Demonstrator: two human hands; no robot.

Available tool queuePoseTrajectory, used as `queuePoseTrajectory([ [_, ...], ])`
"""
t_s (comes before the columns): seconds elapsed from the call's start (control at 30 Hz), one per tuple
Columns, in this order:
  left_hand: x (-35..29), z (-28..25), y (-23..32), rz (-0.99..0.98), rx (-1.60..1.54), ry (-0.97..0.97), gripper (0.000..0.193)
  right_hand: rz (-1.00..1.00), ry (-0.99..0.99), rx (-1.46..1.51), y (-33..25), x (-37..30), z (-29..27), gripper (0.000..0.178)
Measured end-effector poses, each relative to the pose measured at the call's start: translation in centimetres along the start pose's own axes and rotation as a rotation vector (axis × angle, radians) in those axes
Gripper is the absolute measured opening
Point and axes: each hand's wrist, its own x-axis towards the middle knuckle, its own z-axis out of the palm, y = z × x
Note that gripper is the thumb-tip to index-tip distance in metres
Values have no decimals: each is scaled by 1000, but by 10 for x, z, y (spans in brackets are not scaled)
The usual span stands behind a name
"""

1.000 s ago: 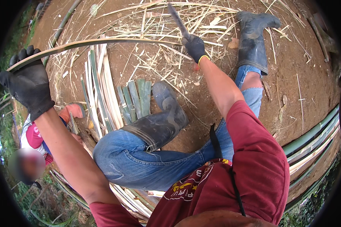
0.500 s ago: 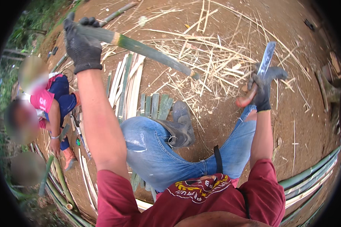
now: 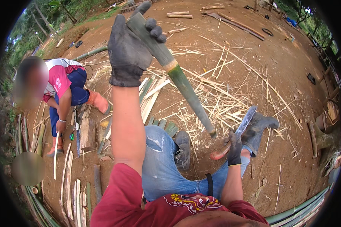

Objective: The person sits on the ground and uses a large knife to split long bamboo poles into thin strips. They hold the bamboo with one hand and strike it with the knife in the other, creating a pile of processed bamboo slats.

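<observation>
My left hand [image 3: 128, 51], in a dark glove, is raised at the upper middle and closed around the top of a green bamboo length [image 3: 187, 87]. The bamboo slants down to the right, with a pale node ring near its upper part. Its low end hangs just left of my right hand [image 3: 234, 150], which is gloved too and closed on a machete [image 3: 246, 120]. The blade points up and away over my right boot [image 3: 259, 124]; its orange-brown handle end [image 3: 219, 154] sticks out to the left. Blade and bamboo look apart.
Thin bamboo shavings [image 3: 212, 102] litter the dirt ahead. Split pale slats [image 3: 152, 100] lie beyond my left knee, near short green pieces [image 3: 169, 128]. At left a person [image 3: 66, 83] bends over, holding a pale strip [image 3: 56, 159]. Bamboo poles [image 3: 299, 208] lie at lower right.
My left hand has moved right, and the bamboo now tilts more steeply. The machete has come lower and left in the picture. The view has shifted, showing more ground ahead.
</observation>
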Motion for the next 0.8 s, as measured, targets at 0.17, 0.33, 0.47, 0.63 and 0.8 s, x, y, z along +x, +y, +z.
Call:
queuePoseTrajectory([
  [0.17,-1,22,0,-44,-148,-78,74,34,-225,-44,-14,-30,18,40],
  [0.33,-3,43,0,-26,-152,-57,68,257,-381,-154,5,-42,30,37],
  [0.47,8,38,-9,34,-126,-109,64,252,-382,-229,-1,-42,41,29],
  [0.63,3,26,-80,-172,187,-5,59,130,-230,-114,-26,-50,48,20],
  [0.8,-42,-19,-152,-434,433,-111,48,-16,-350,-69,-111,-56,97,30],
])
